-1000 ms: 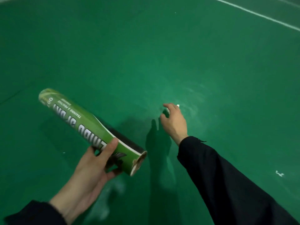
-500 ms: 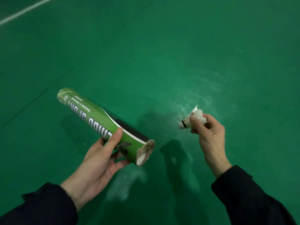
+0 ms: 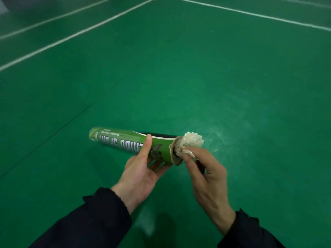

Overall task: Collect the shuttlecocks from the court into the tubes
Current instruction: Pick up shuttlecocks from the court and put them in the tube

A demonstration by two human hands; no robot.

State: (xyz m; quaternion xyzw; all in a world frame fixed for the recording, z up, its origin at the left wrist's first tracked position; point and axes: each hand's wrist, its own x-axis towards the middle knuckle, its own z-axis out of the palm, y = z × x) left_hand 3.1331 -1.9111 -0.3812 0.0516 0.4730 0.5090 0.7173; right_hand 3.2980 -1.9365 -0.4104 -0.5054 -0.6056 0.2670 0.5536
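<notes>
a person's left hand [image 3: 143,169] grips a green cardboard tube [image 3: 129,143] held nearly level, while the right hand [image 3: 206,178] pinches a worn white shuttlecock [image 3: 192,142] by its feathers, cork end at the tube's open right mouth; the shuttlecock looks light and crushable, best held gently at the skirt. beneath lies a smooth green court floor [image 3: 232,77], white lines [image 3: 80,31] running to the far left

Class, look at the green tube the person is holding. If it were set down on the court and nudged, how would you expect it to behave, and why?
The green tube is round and long, so lying on its side it would probably roll. The left hand holds it with a loose grip, so it seems light. Its open rim looks frayed, which suggests cardboard that could dent if squeezed.
</notes>
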